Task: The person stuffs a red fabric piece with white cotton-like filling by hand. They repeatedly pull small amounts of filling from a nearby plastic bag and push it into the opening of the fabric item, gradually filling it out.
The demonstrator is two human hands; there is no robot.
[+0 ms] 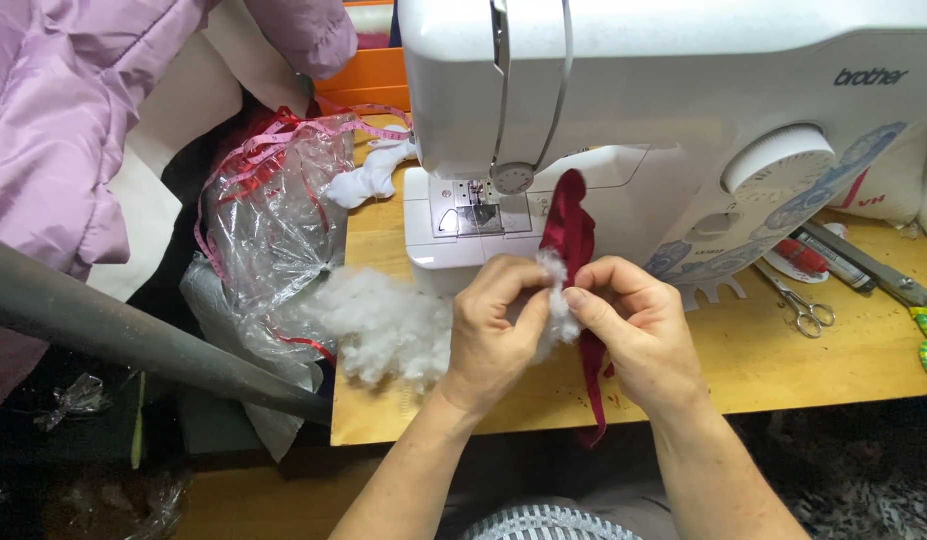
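Note:
My left hand (494, 335) pinches a tuft of white fibre stuffing (558, 300) against the dark red fabric piece (572, 232). My right hand (636, 332) grips that red fabric from the right, fingertips meeting the left hand's. The fabric stands up in front of the white sewing machine (624, 110) and its tail hangs down past the table edge. A larger heap of white stuffing (379, 320) lies on the wooden table (784, 365), just left of my left hand.
A clear plastic bag (269, 235) with pink and red ribbon lies at the table's left edge. Small scissors (799, 305), large shears (889, 280) and a red pen sit at right. A lilac jacket (64, 120) and a grey metal bar (134, 340) are at left.

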